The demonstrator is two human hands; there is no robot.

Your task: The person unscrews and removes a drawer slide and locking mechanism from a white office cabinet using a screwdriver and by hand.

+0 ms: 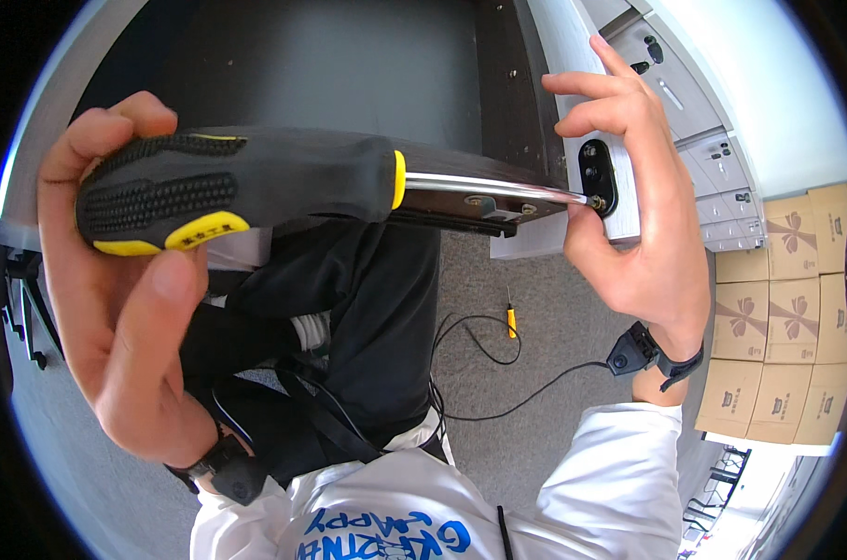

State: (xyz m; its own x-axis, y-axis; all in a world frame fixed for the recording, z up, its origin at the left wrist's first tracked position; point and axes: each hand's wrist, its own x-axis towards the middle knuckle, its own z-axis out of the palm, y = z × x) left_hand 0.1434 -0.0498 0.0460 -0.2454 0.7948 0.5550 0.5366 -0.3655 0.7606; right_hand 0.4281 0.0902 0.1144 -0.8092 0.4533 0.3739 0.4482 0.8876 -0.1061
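Note:
My left hand [125, 327] is closed around the black and yellow handle of a large screwdriver [302, 177]. Its shiny shaft points right, and the tip meets a small screw [599, 202] at the lower end of a black oblong plate [588, 154]. That plate lies against a pale wood-grain panel [556, 28] on the edge of a dark cabinet or drawer [367, 75]. My right hand [661, 205] is around the plate with its fingers apart. The right thumb is beside the screwdriver tip, while the other fingertips reach over the panel.
A small yellow-handled screwdriver [511, 322] lies on the grey carpet [545, 289]. A black cable [526, 403] runs from my right wrist device [634, 350] across it. Grey drawers [675, 103] with keys stand at the right, above stacked cardboard boxes [769, 327].

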